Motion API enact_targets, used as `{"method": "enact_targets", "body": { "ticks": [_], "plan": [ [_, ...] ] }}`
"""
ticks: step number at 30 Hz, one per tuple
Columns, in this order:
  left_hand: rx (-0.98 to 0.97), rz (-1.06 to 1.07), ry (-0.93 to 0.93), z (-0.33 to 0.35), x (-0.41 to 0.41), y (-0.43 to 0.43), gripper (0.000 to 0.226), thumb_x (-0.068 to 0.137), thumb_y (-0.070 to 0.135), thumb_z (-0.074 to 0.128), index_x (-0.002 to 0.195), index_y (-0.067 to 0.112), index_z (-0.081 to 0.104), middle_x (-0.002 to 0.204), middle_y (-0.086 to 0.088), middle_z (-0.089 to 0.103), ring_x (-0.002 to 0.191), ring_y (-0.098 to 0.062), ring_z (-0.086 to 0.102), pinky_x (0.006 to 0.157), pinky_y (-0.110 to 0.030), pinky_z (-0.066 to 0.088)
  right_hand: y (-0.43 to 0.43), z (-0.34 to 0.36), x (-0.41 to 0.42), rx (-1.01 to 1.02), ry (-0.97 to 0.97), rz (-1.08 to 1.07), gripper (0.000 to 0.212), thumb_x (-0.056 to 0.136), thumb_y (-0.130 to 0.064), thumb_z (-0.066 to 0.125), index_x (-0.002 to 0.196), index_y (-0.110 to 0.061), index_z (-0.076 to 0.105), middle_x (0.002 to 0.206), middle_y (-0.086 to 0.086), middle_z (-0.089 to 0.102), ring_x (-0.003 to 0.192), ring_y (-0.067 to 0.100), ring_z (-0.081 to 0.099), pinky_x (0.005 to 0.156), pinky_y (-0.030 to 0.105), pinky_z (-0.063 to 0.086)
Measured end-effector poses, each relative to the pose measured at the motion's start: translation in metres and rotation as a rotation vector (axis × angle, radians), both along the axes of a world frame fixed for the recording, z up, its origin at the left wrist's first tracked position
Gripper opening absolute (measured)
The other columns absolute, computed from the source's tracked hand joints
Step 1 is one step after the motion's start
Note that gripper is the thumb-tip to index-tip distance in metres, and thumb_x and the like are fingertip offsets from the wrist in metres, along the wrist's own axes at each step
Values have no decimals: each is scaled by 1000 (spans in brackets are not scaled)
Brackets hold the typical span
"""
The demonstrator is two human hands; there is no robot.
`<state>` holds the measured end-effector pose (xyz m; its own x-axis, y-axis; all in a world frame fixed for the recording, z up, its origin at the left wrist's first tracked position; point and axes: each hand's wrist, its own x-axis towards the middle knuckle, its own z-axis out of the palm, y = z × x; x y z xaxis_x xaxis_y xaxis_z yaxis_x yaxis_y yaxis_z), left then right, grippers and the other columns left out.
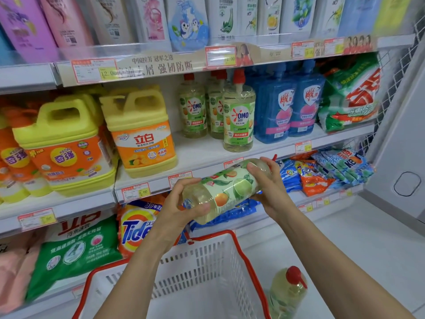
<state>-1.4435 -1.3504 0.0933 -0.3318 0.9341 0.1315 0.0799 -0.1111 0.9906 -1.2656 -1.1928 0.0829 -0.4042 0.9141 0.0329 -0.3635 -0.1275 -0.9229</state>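
Both my hands, left [184,204] curled round its base and right [268,180] round its neck end, grip the detergent bottle [230,187] above the near basket [241,248]; picked off the shelf [207,155], I judge, not yet dropped in.

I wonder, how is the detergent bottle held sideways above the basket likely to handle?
The detergent bottle, gripped by left hand and right hand, looks filled with pale liquid, so probably heavy for its size. Its round body would likely roll if laid down, and the glossy label may be slippery.
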Motion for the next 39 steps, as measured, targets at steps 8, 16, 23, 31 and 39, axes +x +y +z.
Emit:
{"method": "enact_targets", "body": {
  "ticks": [8,16,23,31,39],
  "plan": [
    [-378,-249,-157,-1,16,8,42,70,43,77,103,19,76,104,-9,75,87,-19,72,74,-27,56,6,4,19,232,16,87,56,80,-22,72,131,-30,50,129,17,60,97,26,70,70,36,58],
    [-318,-91,0,-21,43,28,68,46,27,96,108,21,68,104,2,74,91,-11,72,70,-23,56,15,14,42,157,-189,147,71,82,-28,78,139,-37,35,133,-1,58,106,13,67,80,26,53],
    [-285,146,556,-36,70,44,91,39,54,94,114,39,46,104,19,58,96,-7,61,81,-37,54,18,36,45,148,-235,-33,48,69,-50,78,109,-36,54,103,-4,67,75,-4,70,53,13,52],
    [-304,77,472,-66,95,68,90,34,77,78,110,43,44,91,15,62,80,-3,61,70,-29,50,27,8,49,255,-295,-184,42,81,-25,80,118,-11,64,104,5,71,96,18,69,76,27,56],
    [-280,37,217,-85,117,98,65,40,81,72,97,70,42,98,25,65,98,4,60,78,-27,51,27,-16,65,427,-445,-83,41,82,-21,80,119,-12,64,116,0,69,111,11,63,100,34,50]
  ]
}}
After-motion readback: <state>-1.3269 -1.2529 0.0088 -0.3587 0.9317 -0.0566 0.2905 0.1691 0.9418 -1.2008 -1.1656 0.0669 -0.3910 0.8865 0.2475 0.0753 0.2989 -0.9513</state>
